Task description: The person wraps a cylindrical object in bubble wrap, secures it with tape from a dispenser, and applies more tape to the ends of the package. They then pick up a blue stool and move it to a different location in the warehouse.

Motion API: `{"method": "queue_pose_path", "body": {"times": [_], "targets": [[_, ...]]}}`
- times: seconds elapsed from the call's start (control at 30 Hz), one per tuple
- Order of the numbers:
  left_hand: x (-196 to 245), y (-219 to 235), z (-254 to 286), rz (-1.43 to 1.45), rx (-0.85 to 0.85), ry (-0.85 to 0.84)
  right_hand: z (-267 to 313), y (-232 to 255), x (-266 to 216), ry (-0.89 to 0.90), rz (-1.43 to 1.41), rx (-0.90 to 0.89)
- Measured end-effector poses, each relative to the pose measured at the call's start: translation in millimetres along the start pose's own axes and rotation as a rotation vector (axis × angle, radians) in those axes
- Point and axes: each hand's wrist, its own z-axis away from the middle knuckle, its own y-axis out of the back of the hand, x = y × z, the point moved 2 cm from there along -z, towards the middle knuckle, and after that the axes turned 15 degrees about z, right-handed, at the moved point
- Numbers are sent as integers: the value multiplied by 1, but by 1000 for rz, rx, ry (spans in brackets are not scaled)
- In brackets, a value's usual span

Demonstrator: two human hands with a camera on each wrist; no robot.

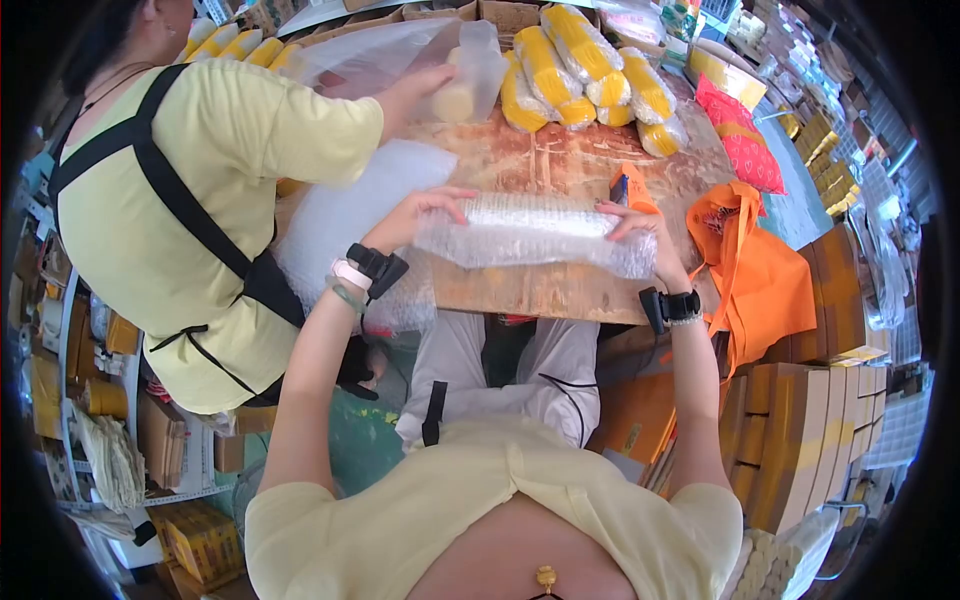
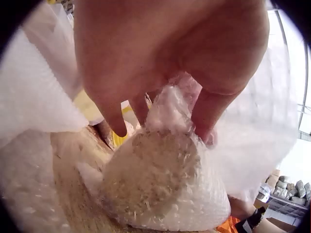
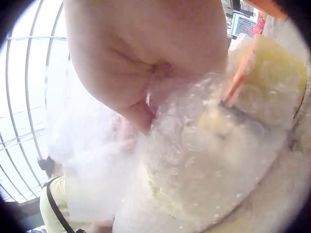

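Across the near edge of the table lies a long roll in clear bubble wrap [image 1: 535, 235], its length running between my two hands. My left hand [image 1: 432, 212] grips the wrap at the left end, thumb and fingers on opposite sides. In the left wrist view a bunched fold of the wrap [image 2: 167, 109] rises between the fingers and thumb, above the roll's round pale end [image 2: 155, 174]. My right hand [image 1: 645, 228] holds the wrap at the other end; its fingertips are mostly hidden in the right wrist view, where the film [image 3: 194, 150] covers a pale rounded end.
A loose bubble wrap sheet [image 1: 350, 215] lies to the left. Yellow-taped wrapped rolls [image 1: 570, 75] are piled at the back of the wooden table [image 1: 490, 160]. Another person [image 1: 200, 180] handles a wrapped roll at the left. An orange bag [image 1: 755, 280] hangs at the right edge.
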Motion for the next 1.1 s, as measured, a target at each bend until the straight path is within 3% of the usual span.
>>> {"method": "queue_pose_path", "body": {"times": [0.07,0.17,0.27,0.47,0.57,0.67,0.77,0.9,1.0,1.1], "targets": [[-3,-3,5,-46,-17,-58,4,0,7,-34,-15,3],[-4,-6,9,-35,15,-39,6,1,0,62,145,-35],[-1,-9,17,-398,93,-88,8,1,-9,52,299,-35],[23,-23,32,-591,8,-38,27,-5,-24,90,805,-21],[37,-27,42,-999,-11,16,40,0,-35,100,1007,71],[34,-32,39,-1003,27,-30,36,4,-107,-12,1053,161],[31,-38,35,-955,91,-27,19,-11,-122,92,905,157],[30,-46,30,-943,186,10,-5,-66,-95,63,1131,135],[34,-71,27,-1088,389,-113,-8,-62,-62,88,1273,14],[33,-94,13,-1221,232,-208,-13,-56,-53,48,1305,63]]}}
